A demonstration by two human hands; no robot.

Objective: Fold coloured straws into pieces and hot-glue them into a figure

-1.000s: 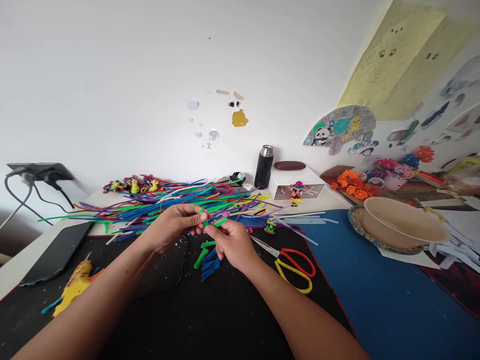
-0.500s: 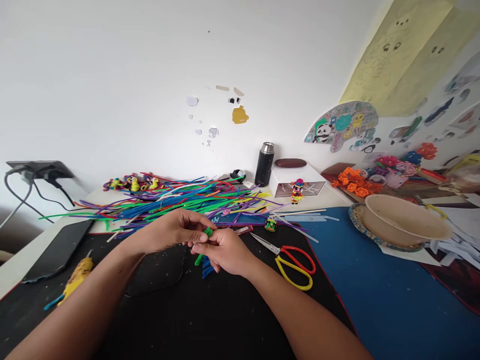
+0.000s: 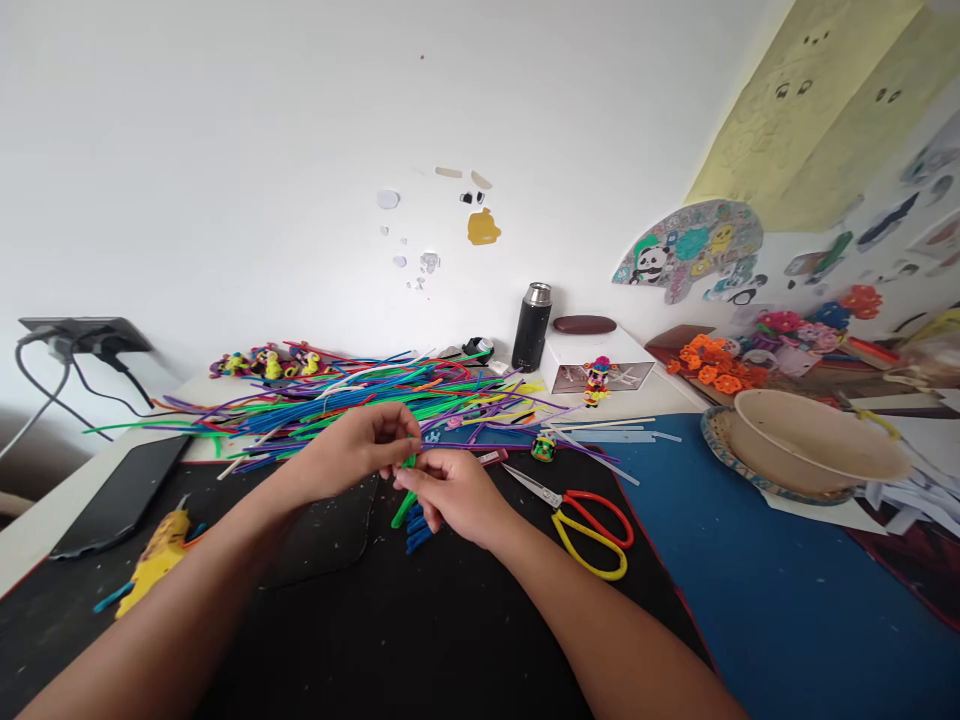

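My left hand (image 3: 360, 450) and my right hand (image 3: 450, 492) meet over the black mat (image 3: 390, 640), fingers pinched together on a short green pipe cleaner piece (image 3: 409, 462). Most of that piece is hidden between the fingertips. Just below the hands, short green and blue pipe cleaner pieces (image 3: 411, 522) lie on the mat. Behind the hands spreads a big heap of long coloured pipe cleaners (image 3: 345, 400).
Red and yellow scissors (image 3: 585, 520) lie right of my right hand. A yellow glue gun (image 3: 154, 562) and a dark tablet (image 3: 120, 495) are at left. A black flask (image 3: 531, 328), a white box (image 3: 592, 365) and a beige bowl (image 3: 817, 445) stand further back and right.
The hands have closed together over the green piece, which showed bent and more exposed a second ago. They dropped slightly toward the mat, then rose a little.
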